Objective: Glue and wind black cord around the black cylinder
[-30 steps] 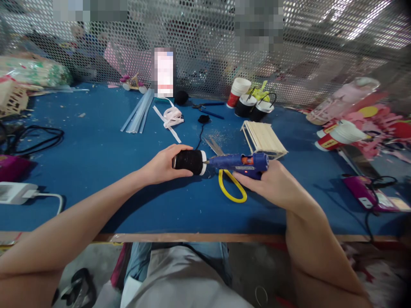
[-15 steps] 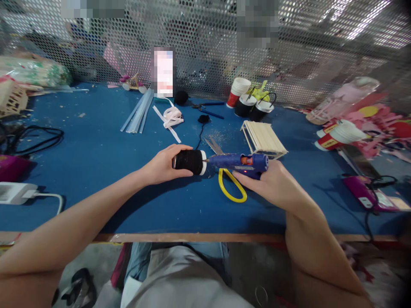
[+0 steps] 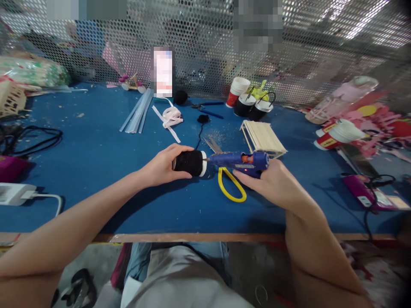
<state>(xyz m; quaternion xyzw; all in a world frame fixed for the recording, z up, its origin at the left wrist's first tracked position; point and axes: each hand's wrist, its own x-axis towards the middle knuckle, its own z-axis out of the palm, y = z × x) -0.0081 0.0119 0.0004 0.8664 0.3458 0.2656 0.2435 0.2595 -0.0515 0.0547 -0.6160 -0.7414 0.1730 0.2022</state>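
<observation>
sideways, the black cup points its white end rightward

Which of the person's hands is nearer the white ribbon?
Left. The left hand, around the black-wrapped cup, is on the near side of the white ribbon; the right hand, gripping the blue glue gun, is farther off, to the right.

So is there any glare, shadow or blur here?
In the head view, the screen shines nearly white and pixelated; streaky lights at upper right; soft shadow on the table beside the left arm; right edge blurry, glue gun clearer.
</observation>
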